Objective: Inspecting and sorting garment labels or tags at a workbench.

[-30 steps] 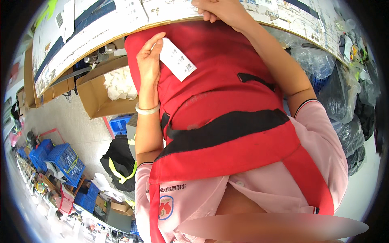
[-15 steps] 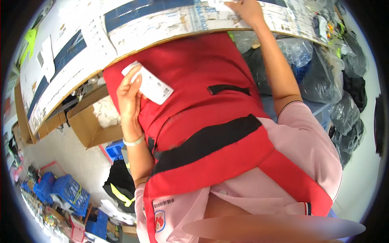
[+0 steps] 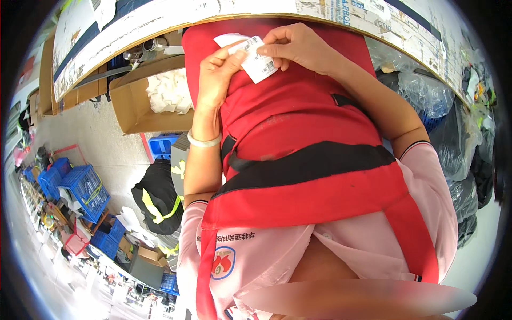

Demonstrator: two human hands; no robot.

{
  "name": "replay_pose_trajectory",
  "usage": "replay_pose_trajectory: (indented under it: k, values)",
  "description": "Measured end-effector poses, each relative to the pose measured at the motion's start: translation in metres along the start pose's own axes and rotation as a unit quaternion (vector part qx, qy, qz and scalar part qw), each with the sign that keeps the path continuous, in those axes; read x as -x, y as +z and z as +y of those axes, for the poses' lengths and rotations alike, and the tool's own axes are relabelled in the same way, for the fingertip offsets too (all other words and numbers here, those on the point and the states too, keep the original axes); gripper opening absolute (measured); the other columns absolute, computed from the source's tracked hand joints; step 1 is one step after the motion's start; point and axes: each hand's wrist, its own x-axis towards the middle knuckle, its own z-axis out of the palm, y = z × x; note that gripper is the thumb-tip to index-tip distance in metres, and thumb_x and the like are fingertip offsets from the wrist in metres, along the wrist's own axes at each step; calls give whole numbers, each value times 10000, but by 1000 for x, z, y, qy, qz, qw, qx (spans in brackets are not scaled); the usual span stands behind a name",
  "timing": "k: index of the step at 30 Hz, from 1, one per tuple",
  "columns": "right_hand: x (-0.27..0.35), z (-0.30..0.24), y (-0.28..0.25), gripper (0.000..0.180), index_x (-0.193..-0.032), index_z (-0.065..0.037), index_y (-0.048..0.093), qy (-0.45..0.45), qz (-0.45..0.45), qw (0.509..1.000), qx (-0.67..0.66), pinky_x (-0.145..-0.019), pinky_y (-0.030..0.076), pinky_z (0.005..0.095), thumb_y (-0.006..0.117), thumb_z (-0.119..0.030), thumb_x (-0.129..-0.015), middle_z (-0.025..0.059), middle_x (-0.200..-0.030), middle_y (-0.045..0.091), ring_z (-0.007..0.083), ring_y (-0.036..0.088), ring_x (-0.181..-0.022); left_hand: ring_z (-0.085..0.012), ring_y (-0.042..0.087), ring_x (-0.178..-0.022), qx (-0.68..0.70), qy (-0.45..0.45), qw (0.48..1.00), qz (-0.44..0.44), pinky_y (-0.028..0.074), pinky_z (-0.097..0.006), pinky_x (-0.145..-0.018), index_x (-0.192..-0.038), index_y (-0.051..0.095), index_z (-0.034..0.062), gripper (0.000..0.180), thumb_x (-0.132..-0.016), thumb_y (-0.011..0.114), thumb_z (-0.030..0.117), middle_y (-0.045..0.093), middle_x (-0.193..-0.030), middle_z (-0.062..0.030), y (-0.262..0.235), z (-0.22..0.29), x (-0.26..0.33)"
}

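White label (image 3: 256,65) — a small paper tag with dark print — is held between both hands in front of the chest, just below the table edge (image 3: 160,33). Left hand (image 3: 221,72): fingers curled closed, thumb and forefinger pinching the label's left end; a pale bangle (image 3: 204,141) sits on the wrist. Right hand (image 3: 298,48): fingers bent inward, thumb and fingertips (image 3: 266,50) gripping the label's upper right end. The two hands are close together, nearly touching, and the label spans the gap between them, tilted down to the right.

Behind the label is a red apron (image 3: 298,122) with a black band (image 3: 309,165) across it, worn over a pink shirt (image 3: 426,192). The table top is covered with printed sheets. Under the table on the left stands an open cardboard box (image 3: 133,101) containing white crumpled material (image 3: 168,90). Blue crates (image 3: 80,186) stand on the floor further left, and a black bag (image 3: 157,194) with yellow-green straps lies near the left elbow. Clear and dark plastic bags (image 3: 453,138) are stacked on the right — contents cannot be told.
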Motion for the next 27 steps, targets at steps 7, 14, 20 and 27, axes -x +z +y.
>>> replay_pose_trajectory:
  k: [7, 14, 20, 27]
  values:
    - [-4, -1, 6, 166, -952, -17, 650, -94, 70, 993, 17, -587, 457, 193, 622, -174, -907, 11, -807, 611, 55, 556, -674, -88, 629, -814, -91, -4, 996, -18, 508, -218, -736, -1047, 673, -33, 214, -841, 686, 26, 697, -923, -72, -6, -3, 1]
    - [-7, -9, -11, 147, -971, -25, 645, -177, 94, 967, 158, -618, 476, 196, 600, -149, -908, 19, -812, 624, 60, 581, -712, -130, 643, -781, -59, -43, 993, -91, 515, -238, -720, -1003, 679, -54, 338, -956, 561, 259, 693, -891, -104, -34, -15, -12]
    - [-21, -29, -58, 147, -907, 34, 619, -79, 169, 982, 21, -515, 502, 263, 650, -98, -849, 101, -712, 636, 164, 619, -596, -129, 636, -753, -65, -41, 997, -13, 507, -233, -700, -979, 690, -44, 431, -973, 510, 347, 690, -888, -108, -18, -15, -16]
    - [-32, -31, -60, 166, -844, 60, 632, -14, 177, 984, 10, -513, 518, 248, 629, -104, -871, 128, -729, 651, 160, 620, -579, -97, 621, -735, -92, -57, 994, -7, 491, -212, -673, -979, 703, -11, 358, -955, 554, 313, 695, -873, -73, -19, -16, -18]
